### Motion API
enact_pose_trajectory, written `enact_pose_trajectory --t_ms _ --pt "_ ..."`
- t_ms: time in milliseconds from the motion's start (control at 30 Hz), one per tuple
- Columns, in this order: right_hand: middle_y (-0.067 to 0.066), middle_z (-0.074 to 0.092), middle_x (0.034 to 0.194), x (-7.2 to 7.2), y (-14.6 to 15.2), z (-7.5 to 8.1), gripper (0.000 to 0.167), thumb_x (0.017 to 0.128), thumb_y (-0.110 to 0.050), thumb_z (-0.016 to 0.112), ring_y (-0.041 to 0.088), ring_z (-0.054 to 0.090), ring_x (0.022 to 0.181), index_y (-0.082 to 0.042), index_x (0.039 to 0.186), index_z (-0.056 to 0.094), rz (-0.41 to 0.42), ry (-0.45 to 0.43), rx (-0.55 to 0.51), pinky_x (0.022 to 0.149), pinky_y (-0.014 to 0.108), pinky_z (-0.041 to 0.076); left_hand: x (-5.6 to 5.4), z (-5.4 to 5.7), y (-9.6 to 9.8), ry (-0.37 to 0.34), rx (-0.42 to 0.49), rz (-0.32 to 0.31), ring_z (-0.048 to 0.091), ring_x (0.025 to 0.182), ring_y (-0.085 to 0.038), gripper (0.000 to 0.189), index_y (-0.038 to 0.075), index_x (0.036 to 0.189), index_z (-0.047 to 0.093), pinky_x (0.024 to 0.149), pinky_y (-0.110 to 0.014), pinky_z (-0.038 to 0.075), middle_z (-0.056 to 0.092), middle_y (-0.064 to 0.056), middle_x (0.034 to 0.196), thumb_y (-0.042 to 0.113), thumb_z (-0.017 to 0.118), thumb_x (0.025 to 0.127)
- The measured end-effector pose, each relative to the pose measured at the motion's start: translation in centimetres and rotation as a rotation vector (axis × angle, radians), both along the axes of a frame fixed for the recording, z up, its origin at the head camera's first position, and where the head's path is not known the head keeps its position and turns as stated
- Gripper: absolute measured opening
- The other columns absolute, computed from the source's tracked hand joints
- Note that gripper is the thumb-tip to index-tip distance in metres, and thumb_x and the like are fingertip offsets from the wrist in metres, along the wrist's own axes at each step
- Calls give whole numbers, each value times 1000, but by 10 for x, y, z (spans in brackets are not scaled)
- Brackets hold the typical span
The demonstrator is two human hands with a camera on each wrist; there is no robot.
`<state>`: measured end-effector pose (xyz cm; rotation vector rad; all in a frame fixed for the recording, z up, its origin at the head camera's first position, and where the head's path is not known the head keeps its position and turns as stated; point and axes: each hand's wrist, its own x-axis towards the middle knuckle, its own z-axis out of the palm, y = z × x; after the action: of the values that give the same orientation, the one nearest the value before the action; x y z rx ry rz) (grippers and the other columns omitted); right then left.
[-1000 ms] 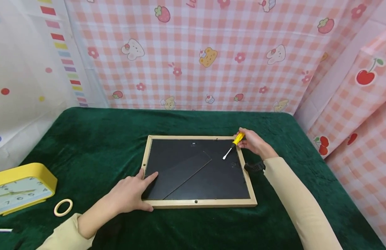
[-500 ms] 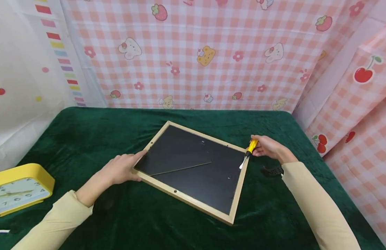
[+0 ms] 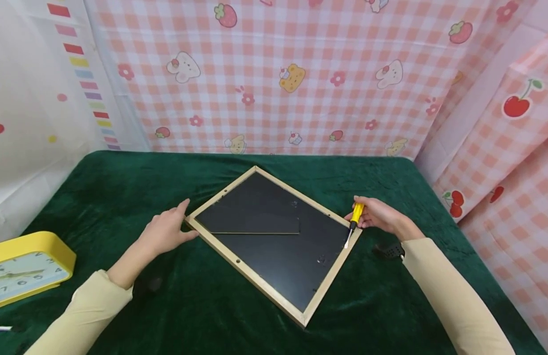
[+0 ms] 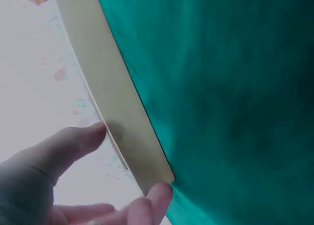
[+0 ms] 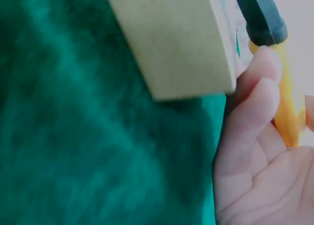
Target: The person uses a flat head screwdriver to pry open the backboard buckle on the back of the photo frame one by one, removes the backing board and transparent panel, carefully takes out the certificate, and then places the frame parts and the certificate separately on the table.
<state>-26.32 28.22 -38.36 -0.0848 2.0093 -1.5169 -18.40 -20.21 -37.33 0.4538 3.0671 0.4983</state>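
Observation:
A light wooden picture frame (image 3: 265,285) lies turned askew on the table, its black backing (image 3: 265,212) facing up. A thin line crosses that backing. My left hand (image 3: 164,231) is at its left corner, fingers loosely spread; in the left wrist view the thumb meets the upper edge of the wooden side (image 4: 113,87) and the fingertips reach the corner. My right hand (image 3: 380,214) holds a screwdriver (image 3: 357,213) by its yellow handle, the metal blade pointing down over the frame's right corner. In the right wrist view, fingers curl around the handle (image 5: 289,102) beside the wooden corner (image 5: 176,43).
A yellow clock (image 3: 58,244) stands at the left. Below it a thin white strip (image 3: 0,328) lies on the dark green cloth (image 3: 149,182). A pink checked curtain (image 3: 256,59) hangs behind the table, with more curtain on both sides.
The picture frame has turned clockwise from lying square to lying cornerwise. My left hand has moved left and up along with its corner; my right hand, still holding the screwdriver, has moved right and down.

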Motion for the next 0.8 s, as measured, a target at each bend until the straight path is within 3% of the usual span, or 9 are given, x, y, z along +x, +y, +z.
enact_pose_trajectory --t_ms 100,233,300,433,567,800 --pt "12 62 98 -3 -7 1 36 97 -32 27 16 52 63 3 97 37 14 3 -8 63 26 45 15 -1 5 21 58 40 57 81 -33 77 -15 124 33 63 -45 46 57 -25 97 34 68 76" --pt "12 62 97 -5 -12 2 35 97 -31 27 17 51 62 3 99 37 14 -6 4 63 26 44 31 -5 17 -40 138 -2 59 73 -25 82 -12 127 32 57 -36 45 57 -23 101 42 65 76" --pt "12 62 96 -5 -11 2 36 97 -31 27 17 51 61 4 101 36 20 -13 10 62 26 44 36 -8 24 -76 167 -34 56 65 -17 86 -11 130 29 51 -30 42 57 -20 102 45 65 75" --pt "15 62 95 -2 -9 3 36 97 -30 28 16 51 60 5 103 36 72 -49 14 59 25 44 38 -11 34 -99 185 -53 46 55 -8 98 -9 135 19 46 -26 36 55 -9 86 51 63 73" --pt "20 60 95 2 -6 3 36 97 -31 30 16 52 59 4 100 37 178 -87 3 58 24 45 28 -12 37 -114 186 -55 45 54 -10 101 -8 137 12 46 -27 35 47 -3 71 52 63 73" --pt "24 61 92 12 -17 -2 37 95 -32 33 16 56 55 5 98 40 316 -139 -15 55 24 47 -9 -12 34 -199 231 -104 46 55 -14 96 -4 139 2 49 -29 37 48 -4 66 39 64 79"
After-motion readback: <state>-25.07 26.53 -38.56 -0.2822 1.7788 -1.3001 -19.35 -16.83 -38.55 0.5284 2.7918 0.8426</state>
